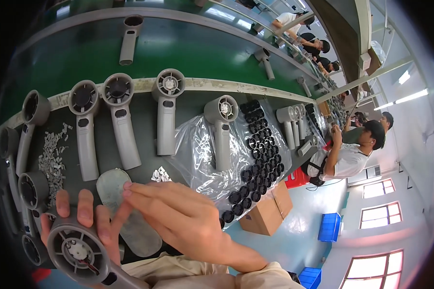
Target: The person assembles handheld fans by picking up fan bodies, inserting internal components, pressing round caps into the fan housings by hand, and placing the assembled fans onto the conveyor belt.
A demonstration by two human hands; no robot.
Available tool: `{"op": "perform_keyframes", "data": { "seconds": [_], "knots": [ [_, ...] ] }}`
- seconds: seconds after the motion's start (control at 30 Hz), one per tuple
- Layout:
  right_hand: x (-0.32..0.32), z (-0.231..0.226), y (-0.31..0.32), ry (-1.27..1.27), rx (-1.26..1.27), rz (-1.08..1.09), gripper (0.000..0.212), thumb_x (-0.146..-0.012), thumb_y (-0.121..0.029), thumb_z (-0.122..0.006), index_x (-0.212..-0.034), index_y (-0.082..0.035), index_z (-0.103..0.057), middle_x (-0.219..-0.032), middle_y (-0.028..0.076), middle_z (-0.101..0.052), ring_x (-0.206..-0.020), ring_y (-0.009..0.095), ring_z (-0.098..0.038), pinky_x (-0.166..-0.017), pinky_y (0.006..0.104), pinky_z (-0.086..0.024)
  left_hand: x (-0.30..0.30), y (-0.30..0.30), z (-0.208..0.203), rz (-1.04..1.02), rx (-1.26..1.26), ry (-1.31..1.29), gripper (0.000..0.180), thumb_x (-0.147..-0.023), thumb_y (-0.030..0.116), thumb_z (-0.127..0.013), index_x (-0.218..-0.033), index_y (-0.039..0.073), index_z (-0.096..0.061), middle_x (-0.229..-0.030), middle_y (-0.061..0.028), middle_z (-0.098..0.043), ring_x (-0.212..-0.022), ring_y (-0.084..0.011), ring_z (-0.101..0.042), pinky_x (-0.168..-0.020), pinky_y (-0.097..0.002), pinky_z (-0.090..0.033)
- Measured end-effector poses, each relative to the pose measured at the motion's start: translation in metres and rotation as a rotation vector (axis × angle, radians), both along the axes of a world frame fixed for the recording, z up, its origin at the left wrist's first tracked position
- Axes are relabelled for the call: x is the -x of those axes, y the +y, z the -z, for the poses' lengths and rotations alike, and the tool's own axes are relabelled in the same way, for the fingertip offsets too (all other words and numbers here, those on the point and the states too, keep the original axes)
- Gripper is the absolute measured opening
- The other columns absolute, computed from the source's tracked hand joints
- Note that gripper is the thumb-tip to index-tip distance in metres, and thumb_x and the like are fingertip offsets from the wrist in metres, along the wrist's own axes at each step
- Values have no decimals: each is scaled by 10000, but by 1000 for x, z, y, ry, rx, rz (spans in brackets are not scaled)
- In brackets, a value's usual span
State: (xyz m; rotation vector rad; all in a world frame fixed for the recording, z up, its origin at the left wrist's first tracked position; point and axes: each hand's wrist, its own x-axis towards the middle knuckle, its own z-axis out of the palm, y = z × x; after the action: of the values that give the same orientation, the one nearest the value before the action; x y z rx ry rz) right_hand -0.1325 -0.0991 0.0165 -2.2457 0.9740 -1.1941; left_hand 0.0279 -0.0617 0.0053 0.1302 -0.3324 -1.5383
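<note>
My left hand is wrapped round the head of a grey handheld fan at the lower left. The fan's open face is turned up, with a pale hub and thin wires showing inside its spoked ring. My right hand is closed in a pinch beside it, its thumb and fingertips meeting at the tip of a left finger. Whatever the pinch holds, if anything, is too small to make out. Under both hands lies a worn, pale oval pad. A small heap of white pieces sits just beyond my right hand.
Several grey handheld fans lie across the dark bench, more crowding the left edge. A larger scatter of white pieces lies among them. Black rings rest on clear plastic at right. Beyond runs a green conveyor. A co-worker sits further right.
</note>
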Motion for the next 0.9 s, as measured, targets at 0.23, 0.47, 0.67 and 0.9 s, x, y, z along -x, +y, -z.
{"op": "perform_keyframes", "data": {
  "seconds": [0.23,0.47,0.67,0.9],
  "knots": [
    [15,-9,7,269,55,35,312,-641,68,-632,-949,24,-602,-973,147,-619,-782,279,-638,-638,315,-522,14,0,3,-10,-35,-73,277,-974,359,-325,-980,96,-412,-893,-89,-476,-710,-241,-553,-986,-577,-333],
    [21,-31,17,469,-16,-9,277,-617,50,-634,-889,2,-620,-844,122,-570,-729,258,-595,-610,310,-478,37,12,5,-63,-58,57,379,-928,332,-361,-1011,-21,-471,-969,-241,-571,-819,-349,-621,-759,-406,-513],
    [28,-61,38,59,-104,81,227,-583,142,-615,-787,48,-648,-725,146,-601,-619,206,-569,-565,254,-453,30,17,-7,132,-200,76,276,-940,288,-469,-1019,31,-532,-894,-74,-600,-773,-103,-588,-665,-228,-481],
    [10,-90,36,167,-266,-343,189,-698,123,-661,-877,72,-626,-964,196,-607,-827,211,-586,-730,270,-468,26,15,-5,124,-212,65,272,-932,316,-487,-1004,57,-533,-866,-48,-590,-723,-70,-565,-589,-215,-464]
  ]
}}
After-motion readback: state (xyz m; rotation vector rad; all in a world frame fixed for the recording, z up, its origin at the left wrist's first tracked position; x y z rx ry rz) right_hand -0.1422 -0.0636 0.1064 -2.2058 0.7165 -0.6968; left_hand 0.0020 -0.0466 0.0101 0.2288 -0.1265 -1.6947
